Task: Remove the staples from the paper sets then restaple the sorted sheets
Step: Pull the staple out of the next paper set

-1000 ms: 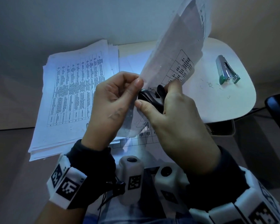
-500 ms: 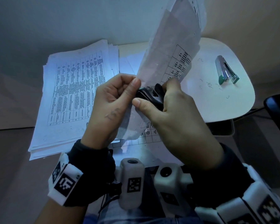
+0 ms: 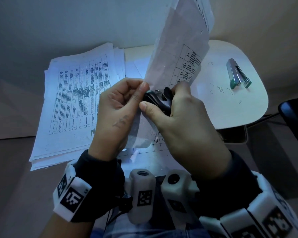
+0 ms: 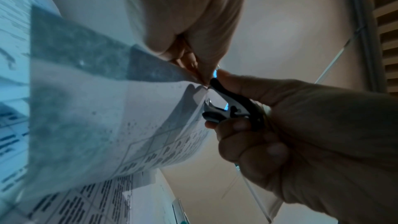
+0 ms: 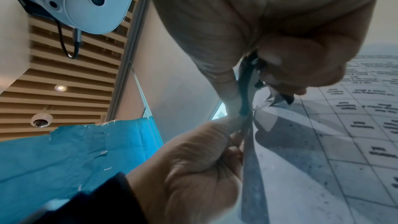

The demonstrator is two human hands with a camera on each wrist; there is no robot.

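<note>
I hold a stapled paper set (image 3: 177, 54) upright over the desk. My left hand (image 3: 117, 107) pinches its corner between thumb and forefinger (image 4: 200, 71). My right hand (image 3: 177, 115) grips a black staple remover (image 3: 159, 98) whose metal claws (image 4: 212, 110) sit against the paper's edge (image 5: 277, 98). The staple itself is hidden. A thick pile of printed sheets (image 3: 76, 100) lies on the desk at the left. A silver and green stapler (image 3: 237, 74) rests on the white tabletop (image 3: 230, 114) at the right.
Several loose pulled staples (image 3: 220, 88) lie scattered near the stapler. More sheets (image 3: 144, 157) lie under my hands near the front edge. A dark chair (image 3: 294, 114) stands past the table's right edge.
The held paper set has tilted slightly more upright and my hands have drawn a little closer together at its corner. The stapler and pile have not moved.
</note>
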